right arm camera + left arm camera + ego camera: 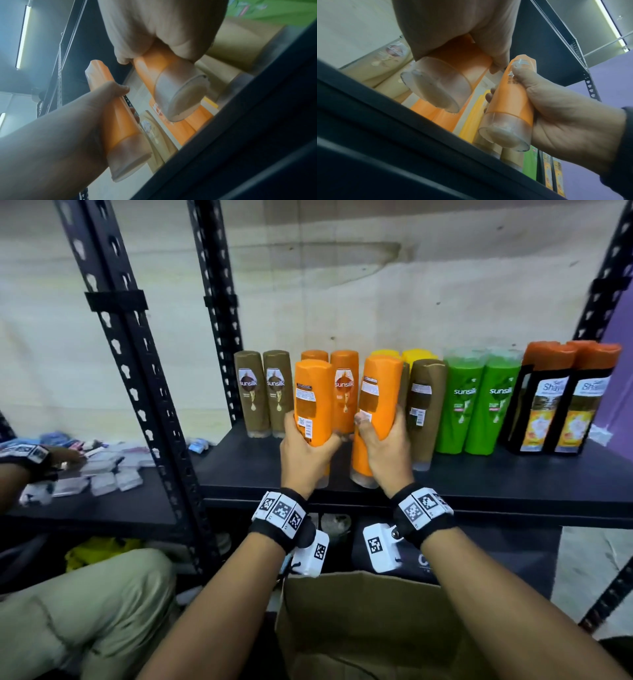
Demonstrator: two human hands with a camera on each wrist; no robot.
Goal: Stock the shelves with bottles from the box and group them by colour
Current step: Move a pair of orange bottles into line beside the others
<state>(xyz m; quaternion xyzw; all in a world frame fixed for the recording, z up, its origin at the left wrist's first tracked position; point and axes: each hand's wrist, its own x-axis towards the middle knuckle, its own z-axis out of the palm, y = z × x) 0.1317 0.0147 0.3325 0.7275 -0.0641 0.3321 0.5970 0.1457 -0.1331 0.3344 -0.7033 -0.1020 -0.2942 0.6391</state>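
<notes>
Each hand holds an orange bottle, cap down, just above the front of the black shelf [479,484]. My left hand [305,450] grips one orange bottle [313,402], its clear cap [435,85] showing in the left wrist view. My right hand [383,446] grips a second orange bottle [376,402], its cap [183,97] clear of the shelf edge. Behind them stand two more orange bottles [344,392], two brown bottles [265,392] to the left, and yellow bottles [416,356], a brown bottle [426,409], green bottles [476,402] and black-and-orange bottles [561,398] to the right.
An open cardboard box [359,628] sits below my forearms. Black slotted uprights [137,364] frame the shelf on the left. Another person's hand [44,460] reaches over small packets [109,474] on the neighbouring shelf; their trouser leg [85,604] is at lower left.
</notes>
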